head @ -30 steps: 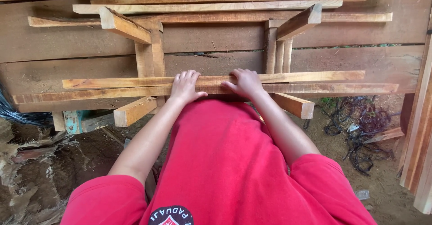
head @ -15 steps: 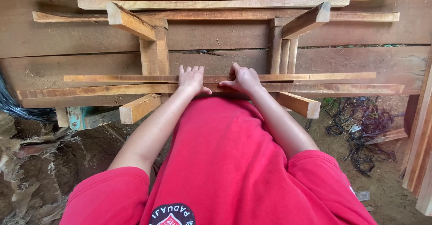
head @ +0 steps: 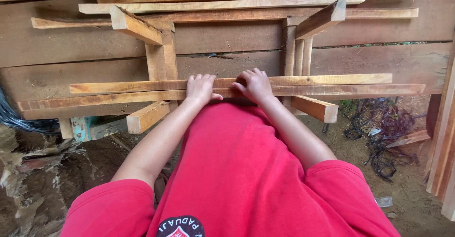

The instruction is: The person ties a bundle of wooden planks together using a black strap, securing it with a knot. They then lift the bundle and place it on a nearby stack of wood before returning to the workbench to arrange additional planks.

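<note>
Two long wooden slats lie side by side across a pair of wooden supports: a far slat [head: 322, 80] and a near slat [head: 95, 100]. My left hand [head: 201, 87] lies over both, fingers curled on the far slat's edge and thumb against the near slat's front. My right hand [head: 256, 84] grips the same slats just to the right, fingers bent over the far one. The two hands are about a hand's width apart near the slats' middle. My red shirt [head: 246, 170] hides what is below them.
More slats [head: 222, 4] lie at the back on the same supports [head: 161, 61]. Broad dark planks [head: 71, 42] run beneath. Boards lean at the right edge [head: 443, 142]. Tangled dark cords [head: 379, 132] lie on the dirt, with rubble at the lower left [head: 28, 170].
My hands have drawn slightly closer together on the slats, the left one shifting right. The slats look unmoved on the supports.
</note>
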